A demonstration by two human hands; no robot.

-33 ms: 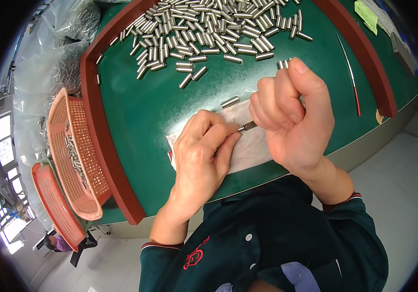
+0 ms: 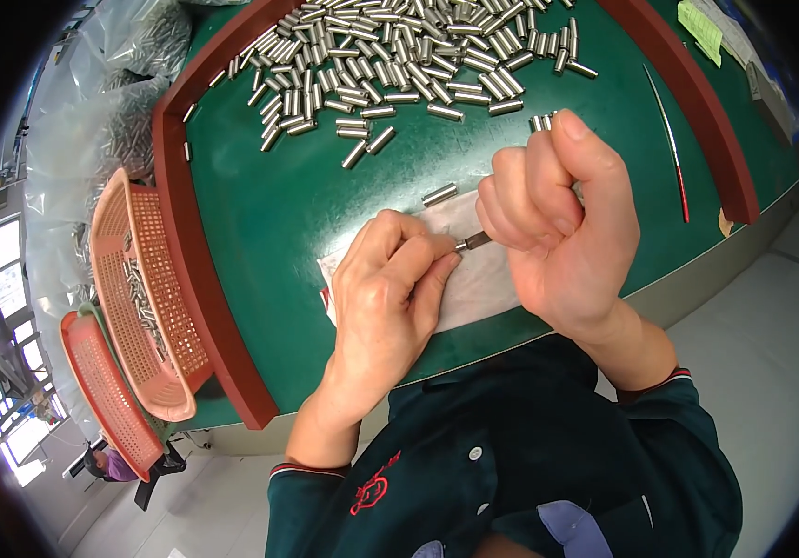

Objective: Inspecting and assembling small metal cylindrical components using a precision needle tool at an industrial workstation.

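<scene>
My left hand point(image 2: 381, 293) is closed, pinching a small metal cylinder point(image 2: 460, 245) between thumb and fingers; only its end shows. My right hand point(image 2: 572, 228) is wrapped round a tool with a dark shank point(image 2: 479, 239), whose tip meets that end. The fist hides the tool's handle. Both hands are over a whitish cloth point(image 2: 479, 293) on the green tabletop point(image 2: 269, 223). One loose metal cylinder point(image 2: 439, 194) lies at the cloth's far edge. A few more cylinders point(image 2: 539, 123) are partly covered by my right hand. Farther back spreads a large pile of metal cylinders point(image 2: 390, 70).
Dark red rails border the table on the left point(image 2: 190, 251) and right point(image 2: 697, 102). A thin pointed tool with a red handle point(image 2: 682, 191) lies near the right rail. Beyond the left rail are an orange basket point(image 2: 167, 298), a redder basket point(image 2: 106, 381) and filled plastic bags point(image 2: 74, 158).
</scene>
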